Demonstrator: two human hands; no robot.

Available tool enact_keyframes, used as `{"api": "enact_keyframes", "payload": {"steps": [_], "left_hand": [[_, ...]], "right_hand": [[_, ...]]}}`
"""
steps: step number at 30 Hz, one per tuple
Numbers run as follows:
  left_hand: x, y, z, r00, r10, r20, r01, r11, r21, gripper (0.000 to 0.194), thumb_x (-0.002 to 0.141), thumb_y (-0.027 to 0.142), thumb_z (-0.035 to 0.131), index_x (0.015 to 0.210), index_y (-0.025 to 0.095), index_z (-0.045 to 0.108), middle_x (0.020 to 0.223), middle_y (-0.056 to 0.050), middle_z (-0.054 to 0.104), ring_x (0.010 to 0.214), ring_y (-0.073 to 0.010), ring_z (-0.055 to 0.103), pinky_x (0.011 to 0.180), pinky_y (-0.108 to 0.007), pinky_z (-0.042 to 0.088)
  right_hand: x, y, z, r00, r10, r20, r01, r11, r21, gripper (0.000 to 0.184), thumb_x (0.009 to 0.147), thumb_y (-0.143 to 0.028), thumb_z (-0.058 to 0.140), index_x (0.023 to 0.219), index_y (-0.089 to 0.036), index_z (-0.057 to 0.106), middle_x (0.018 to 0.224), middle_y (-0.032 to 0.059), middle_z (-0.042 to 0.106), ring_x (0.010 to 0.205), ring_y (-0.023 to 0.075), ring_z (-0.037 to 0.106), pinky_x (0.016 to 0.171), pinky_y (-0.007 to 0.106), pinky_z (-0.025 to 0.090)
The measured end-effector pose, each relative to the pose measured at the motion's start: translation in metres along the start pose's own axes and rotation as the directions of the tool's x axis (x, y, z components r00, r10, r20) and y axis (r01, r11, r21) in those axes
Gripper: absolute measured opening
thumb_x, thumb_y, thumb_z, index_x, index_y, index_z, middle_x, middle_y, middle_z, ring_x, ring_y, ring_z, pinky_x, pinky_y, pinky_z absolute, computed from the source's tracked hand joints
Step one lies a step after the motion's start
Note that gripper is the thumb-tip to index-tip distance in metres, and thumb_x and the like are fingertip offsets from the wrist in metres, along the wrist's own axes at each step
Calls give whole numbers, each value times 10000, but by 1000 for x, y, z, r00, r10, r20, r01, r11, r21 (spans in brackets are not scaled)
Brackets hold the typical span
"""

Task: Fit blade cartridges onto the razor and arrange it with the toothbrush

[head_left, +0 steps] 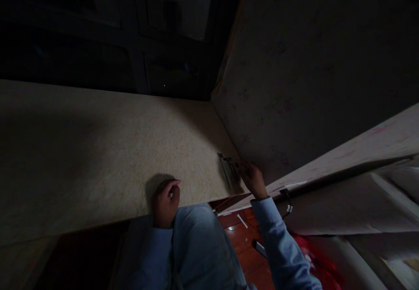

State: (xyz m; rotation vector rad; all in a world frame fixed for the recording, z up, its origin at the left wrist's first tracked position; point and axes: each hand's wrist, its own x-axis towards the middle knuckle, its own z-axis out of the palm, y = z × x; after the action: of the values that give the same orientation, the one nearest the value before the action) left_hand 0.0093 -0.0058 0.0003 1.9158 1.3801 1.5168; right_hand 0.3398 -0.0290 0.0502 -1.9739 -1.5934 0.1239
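Observation:
The scene is dim. My left hand (166, 203) rests on the near edge of a pale speckled countertop (98, 150), fingers curled in, with nothing visible inside them. My right hand (252, 179) reaches to the counter's far right corner, where it meets a wall, and its fingers close around a small dark metal fitting (229, 168) that lies on the counter edge. Both arms wear light blue sleeves.
A dark window with a frame (163, 32) stands behind the counter. A papered wall (310, 63) rises at the right, with a tilted panel (360, 150) below it. Under the counter lie a reddish wood floor (242, 237), small scraps and something red (314, 259).

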Motion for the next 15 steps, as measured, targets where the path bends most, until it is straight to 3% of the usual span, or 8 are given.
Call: {"api": "enact_keyframes", "payload": {"steps": [5, 15], "left_hand": [[1, 1, 0, 1000, 23, -8, -23, 999, 33, 233, 855, 143, 502, 857, 186, 731, 817, -43, 747, 730, -163, 699, 648, -247, 556], [1, 2, -1, 1000, 5, 21, -6, 998, 59, 241, 865, 169, 499, 862, 199, 738, 822, -43, 748, 743, -167, 696, 670, -263, 553]], "right_hand": [[12, 4, 6, 988, 50, 145, -24, 984, -174, 302, 849, -142, 529, 1050, -209, 745, 978, 108, 783, 861, 222, 723, 723, 258, 497], [58, 7, 17, 992, -28, 125, 48, 987, -157, 376, 798, -96, 576, 1138, -132, 734, 1114, 186, 752, 1010, 281, 697, 903, 368, 525]]}}
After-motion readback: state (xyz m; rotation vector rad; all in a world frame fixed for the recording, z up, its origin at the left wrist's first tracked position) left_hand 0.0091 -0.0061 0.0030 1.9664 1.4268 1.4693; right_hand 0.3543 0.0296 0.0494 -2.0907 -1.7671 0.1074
